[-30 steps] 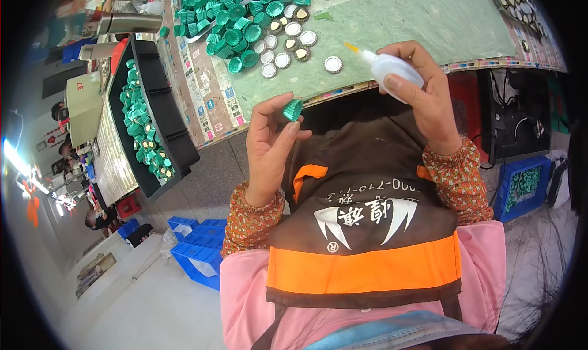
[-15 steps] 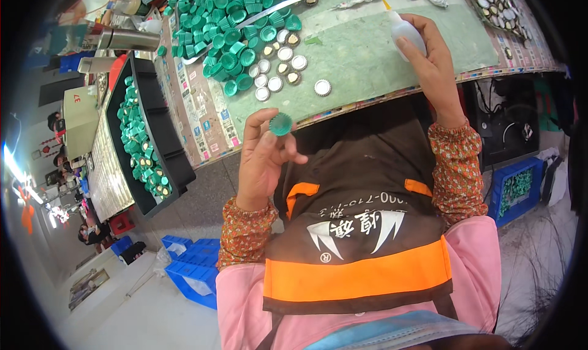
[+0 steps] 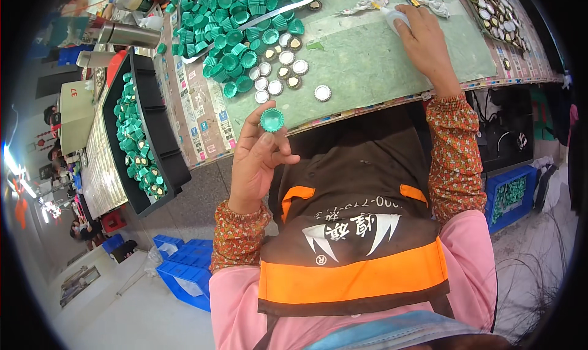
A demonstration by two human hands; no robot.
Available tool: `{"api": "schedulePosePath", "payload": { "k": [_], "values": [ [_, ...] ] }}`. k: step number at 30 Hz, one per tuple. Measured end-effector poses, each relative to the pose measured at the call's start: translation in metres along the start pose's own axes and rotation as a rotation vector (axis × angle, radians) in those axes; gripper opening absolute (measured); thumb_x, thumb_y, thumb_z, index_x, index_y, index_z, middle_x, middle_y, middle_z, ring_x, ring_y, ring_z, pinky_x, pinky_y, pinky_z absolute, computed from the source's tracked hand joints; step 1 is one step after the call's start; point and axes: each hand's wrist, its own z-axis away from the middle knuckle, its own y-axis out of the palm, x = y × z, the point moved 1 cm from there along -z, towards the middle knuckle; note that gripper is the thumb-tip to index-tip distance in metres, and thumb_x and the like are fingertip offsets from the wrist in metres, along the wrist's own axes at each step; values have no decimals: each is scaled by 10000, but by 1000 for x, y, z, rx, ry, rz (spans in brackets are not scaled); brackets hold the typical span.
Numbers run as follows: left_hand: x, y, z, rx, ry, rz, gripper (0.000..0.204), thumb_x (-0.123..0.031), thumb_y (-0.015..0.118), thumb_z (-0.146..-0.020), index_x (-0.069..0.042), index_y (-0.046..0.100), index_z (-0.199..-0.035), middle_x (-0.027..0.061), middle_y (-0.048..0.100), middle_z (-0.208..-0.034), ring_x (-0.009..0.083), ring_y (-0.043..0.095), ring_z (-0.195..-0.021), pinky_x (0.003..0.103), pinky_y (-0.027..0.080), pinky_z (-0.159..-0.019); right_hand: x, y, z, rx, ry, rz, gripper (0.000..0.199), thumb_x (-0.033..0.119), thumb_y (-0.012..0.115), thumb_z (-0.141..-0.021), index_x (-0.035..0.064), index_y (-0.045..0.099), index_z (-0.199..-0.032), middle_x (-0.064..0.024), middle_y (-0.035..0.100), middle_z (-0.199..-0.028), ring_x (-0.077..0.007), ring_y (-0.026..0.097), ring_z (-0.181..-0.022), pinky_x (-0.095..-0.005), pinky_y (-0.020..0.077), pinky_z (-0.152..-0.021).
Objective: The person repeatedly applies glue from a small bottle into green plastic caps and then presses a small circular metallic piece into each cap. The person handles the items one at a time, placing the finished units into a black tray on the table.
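Below the green mat's [image 3: 367, 62] near edge, left hand [image 3: 257, 160] pinched a green cap [image 3: 272, 119] by its fluted rim: light, rigid, best gripped there. Right hand [image 3: 429, 40], upon the mat, clasped a white bottle [image 3: 395, 16].

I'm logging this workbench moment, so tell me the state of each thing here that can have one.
left hand: raised, fingers pinching a green cap
green cap: held clear of the table, hollow side showing
right hand: on the table, gripping the white squeeze bottle
white squeeze bottle: lying tilted
black tray: holding green caps
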Motion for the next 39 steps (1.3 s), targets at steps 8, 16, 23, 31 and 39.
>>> {"api": "schedulePosePath", "payload": {
  "k": [8,16,23,31,39],
  "values": [
    [0,-1,-3,78,-89,225,576,-199,521,-1046,-73,270,-1548,143,571,-1201,200,646,-901,345,668,-712,91,-5,22,44,-291,-217,298,209,702,-871,132,683,-1158,-89,605,-1094,-306,542,-1076,-476,411,-890],
    [0,0,-3,128,-78,239,596,-194,482,-1058,-72,221,-1579,135,555,-1222,192,629,-897,336,668,-718,138,33,28,231,-372,-279,247,114,708,-844,141,702,-1090,-52,582,-1009,-267,533,-1013,-430,421,-858],
    [-2,-1,5,93,-87,195,640,-222,450,-1071,-90,140,-1615,124,559,-1245,189,628,-964,395,644,-849,124,26,16,153,-523,-252,180,62,613,-851,102,674,-1015,-69,580,-980,-275,554,-986,-409,446,-830],
    [3,-4,1,96,-148,220,636,-214,446,-1068,-72,147,-1611,141,575,-1288,188,626,-979,402,631,-891,93,-23,24,421,-535,-39,225,47,579,-862,84,643,-1074,-105,592,-947,-298,578,-970,-425,453,-803],
    [3,-1,-1,99,-142,276,623,-175,454,-1061,-53,171,-1602,162,572,-1313,202,652,-1017,389,626,-906,88,-17,47,226,-241,-296,256,118,679,-843,65,584,-1075,-123,564,-953,-338,565,-959,-448,448,-813]
  ]
}}
